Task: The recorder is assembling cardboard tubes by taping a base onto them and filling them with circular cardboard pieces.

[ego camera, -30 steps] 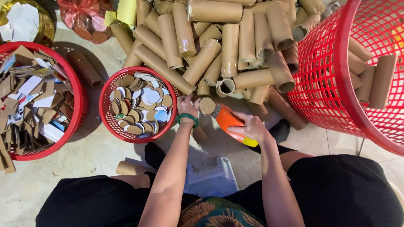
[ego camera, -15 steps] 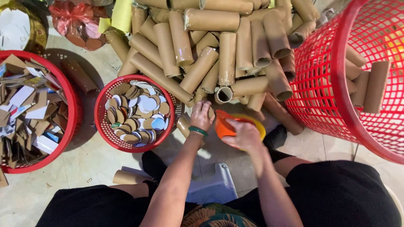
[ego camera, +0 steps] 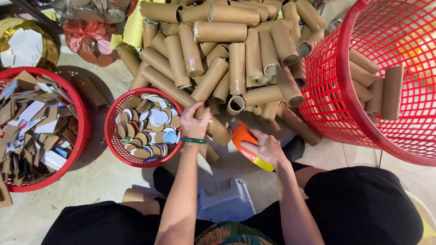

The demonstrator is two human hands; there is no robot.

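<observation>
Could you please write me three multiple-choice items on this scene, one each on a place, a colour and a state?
1. Where is the small red mesh basket of round cardboard discs?
A. beside the left hand
B. behind the tube pile
C. inside the tall basket

2. What colour is the left wrist's bangle?
A. red
B. green
C. yellow

3. What does the right hand grip?
A. nothing
B. a disc
C. an orange and yellow tool

Answers: 1 A, the left hand is at its rim. 2 B, plainly green. 3 C, fingers wrap it.

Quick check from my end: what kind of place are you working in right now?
Probably a small sorting or recycling workshop, with work done seated low over a bare floor. Clues: a heap of cardboard tubes, a small red basket of round discs, and a large red basket of cardboard scraps.
</observation>
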